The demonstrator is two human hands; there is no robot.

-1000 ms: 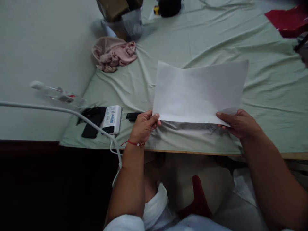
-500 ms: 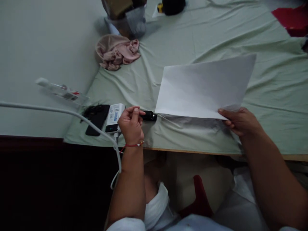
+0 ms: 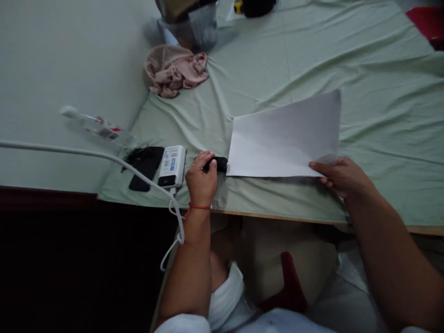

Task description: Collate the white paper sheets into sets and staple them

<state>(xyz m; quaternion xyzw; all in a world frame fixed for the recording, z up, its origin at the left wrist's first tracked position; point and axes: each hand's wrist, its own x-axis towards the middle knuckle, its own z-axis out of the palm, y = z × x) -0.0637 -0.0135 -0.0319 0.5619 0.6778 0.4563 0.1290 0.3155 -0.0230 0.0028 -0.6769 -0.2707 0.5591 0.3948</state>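
Observation:
My left hand [image 3: 201,178] is closed around a small black stapler [image 3: 220,164] lying near the table's front edge. Its front end meets the left edge of a white sheet of paper [image 3: 284,138]; whether paper sits between the jaws I cannot tell. My right hand [image 3: 338,175] pinches the sheet at its near right corner, thumb on top and fingers underneath. The far right part of the paper curves up off the cloth.
Left of my left hand lie a white power bank [image 3: 172,166] and a black phone [image 3: 147,169], with a pale cable [image 3: 138,178] crossing in front. A clear bottle [image 3: 104,128], a crumpled pink cloth [image 3: 176,71] and a bin-like container [image 3: 197,30] stand farther back. Green cloth [image 3: 294,69] covers the table.
My left hand has gone from a raised pinch beside the stapler to a grip around it. The paper has come lower and leftward, its left edge now at the stapler's end.

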